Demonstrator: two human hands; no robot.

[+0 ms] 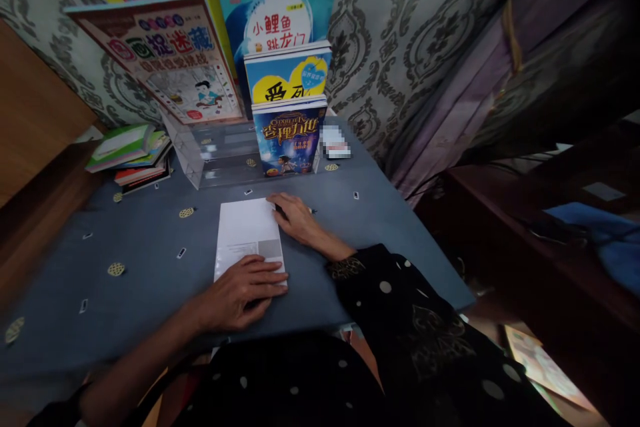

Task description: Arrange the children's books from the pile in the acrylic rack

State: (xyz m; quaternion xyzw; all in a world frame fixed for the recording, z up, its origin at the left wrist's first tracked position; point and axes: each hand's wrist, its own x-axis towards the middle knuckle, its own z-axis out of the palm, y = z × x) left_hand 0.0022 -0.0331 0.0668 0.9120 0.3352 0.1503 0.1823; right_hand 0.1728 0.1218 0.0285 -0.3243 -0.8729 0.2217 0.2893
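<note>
Gray wallpaper [370, 33] with dark curly shapes goes across the top of the frame, and a purple curtain [460, 113] hangs at the upper right. Your table has a blue-gray cloth [380, 233] with little yellow pictures on it. Near the middle of the frame, a white booklet [243, 221] lies flat on the cloth, with a gray box and small print on its lower part.

Your left hand [247, 290] rests on the bottom of the booklet, its fingers close together and pointing right, its thumb a bit apart. Your right hand [299, 221] is at the booklet's upper right corner. Its fingertips touch the edge, and its thumb is apart from the fingers.

Just past the booklet, a dark blue book [290, 140] stands up at a clear stand [185, 153]. Taller books stand behind it at the top of the frame, and a brown picture book [185, 67] leans on the left. You also have a pile of books [125, 150] at the left, near the wood.
</note>
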